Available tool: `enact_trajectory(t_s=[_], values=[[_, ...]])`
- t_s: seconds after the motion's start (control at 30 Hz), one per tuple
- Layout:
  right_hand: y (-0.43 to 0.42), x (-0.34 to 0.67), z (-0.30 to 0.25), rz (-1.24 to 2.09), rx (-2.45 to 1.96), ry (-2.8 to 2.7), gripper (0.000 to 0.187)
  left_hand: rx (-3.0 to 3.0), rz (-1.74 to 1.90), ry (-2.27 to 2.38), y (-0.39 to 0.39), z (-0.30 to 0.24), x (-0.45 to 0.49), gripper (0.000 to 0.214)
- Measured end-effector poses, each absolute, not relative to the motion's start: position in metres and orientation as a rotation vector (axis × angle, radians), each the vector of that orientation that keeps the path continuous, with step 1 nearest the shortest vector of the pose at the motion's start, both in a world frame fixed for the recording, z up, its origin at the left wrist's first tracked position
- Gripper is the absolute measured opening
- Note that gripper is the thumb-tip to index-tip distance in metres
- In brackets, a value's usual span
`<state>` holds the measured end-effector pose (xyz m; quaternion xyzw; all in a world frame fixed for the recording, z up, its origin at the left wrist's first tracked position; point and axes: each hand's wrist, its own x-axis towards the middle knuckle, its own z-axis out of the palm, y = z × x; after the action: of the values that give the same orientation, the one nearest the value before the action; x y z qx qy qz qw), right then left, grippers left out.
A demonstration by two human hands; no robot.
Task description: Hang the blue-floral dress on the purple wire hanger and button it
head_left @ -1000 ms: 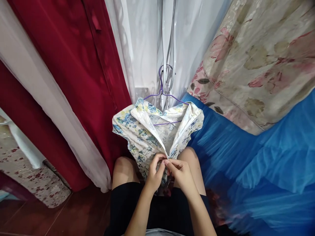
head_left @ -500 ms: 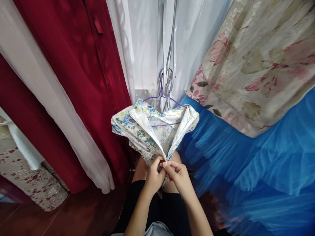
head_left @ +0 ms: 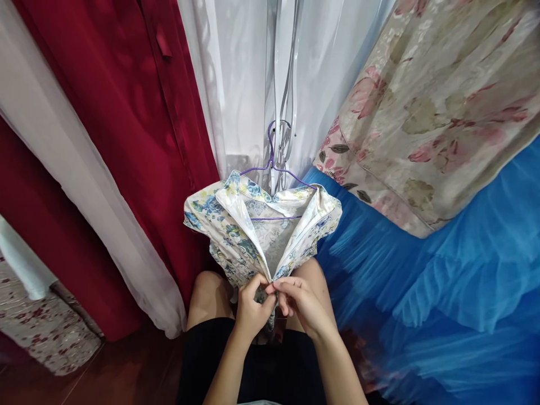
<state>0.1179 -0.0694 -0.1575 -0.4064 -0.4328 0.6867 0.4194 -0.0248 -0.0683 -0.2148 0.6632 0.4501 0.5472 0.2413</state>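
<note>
A white dress with blue and yellow flowers point(head_left: 236, 228) hangs on a purple wire hanger point(head_left: 272, 166) in front of me, its back opening spread in a V. My left hand point(head_left: 250, 309) and my right hand point(head_left: 300, 304) meet at the bottom of that opening. Both pinch the fabric edges there, fingers closed, thumbs touching. What sits between the fingertips is too small to name; it may be a zipper pull. My knees and black shorts point(head_left: 270, 365) show below the hands.
A dark red garment point(head_left: 126, 129) and white sheer fabric point(head_left: 71, 163) hang at the left. White sheer cloth point(head_left: 240, 73) hangs behind the dress. A blue tulle skirt point(head_left: 430, 281) and a pink-flowered beige fabric point(head_left: 434, 107) fill the right. Dark wooden floor point(head_left: 126, 371) lies below left.
Both hands stayed pinched at the base of the dress opening. The dress and hands shifted slightly left, and the view moved a little.
</note>
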Motion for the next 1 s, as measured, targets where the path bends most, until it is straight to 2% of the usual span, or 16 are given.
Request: enact_trajectory(t_s=[0.17, 0.33, 0.43, 0.57, 0.7, 0.77, 0.83, 1.0], values=[[-0.039, 0.12, -0.121, 1.602, -0.93, -1.143, 0.026, 1.805, 1.56, 1.255, -0.071, -0.215, -0.024, 0.015], [0.01, 0.114, -0.059, 1.394, -0.777, -1.15, 0.028, 1.845, 1.557, 1.267, -0.075, -0.214, -0.021, 0.017], [0.023, 0.107, -0.026, 1.31, -0.67, -1.119, 0.023, 1.908, 1.495, 1.268, -0.081, -0.217, -0.019, 0.018], [0.013, 0.104, -0.014, 1.183, -0.65, -1.193, 0.02, 2.046, 1.383, 1.199, -0.077, -0.209, -0.027, 0.012], [-0.006, 0.108, -0.026, 1.136, -0.71, -1.267, 0.021, 2.136, 1.565, 1.148, -0.045, -0.154, -0.048, 0.013], [-0.012, 0.11, -0.029, 1.117, -0.731, -1.3, 0.023, 2.117, 1.803, 1.172, -0.024, -0.112, -0.055, 0.024], [-0.013, 0.111, -0.028, 1.094, -0.745, -1.334, 0.024, 2.203, 1.849, 1.119, -0.006, -0.07, -0.055, 0.032], [0.003, 0.109, -0.032, 1.082, -0.762, -1.279, 0.026, 2.486, 1.785, 1.061, 0.012, -0.015, -0.032, 0.018]])
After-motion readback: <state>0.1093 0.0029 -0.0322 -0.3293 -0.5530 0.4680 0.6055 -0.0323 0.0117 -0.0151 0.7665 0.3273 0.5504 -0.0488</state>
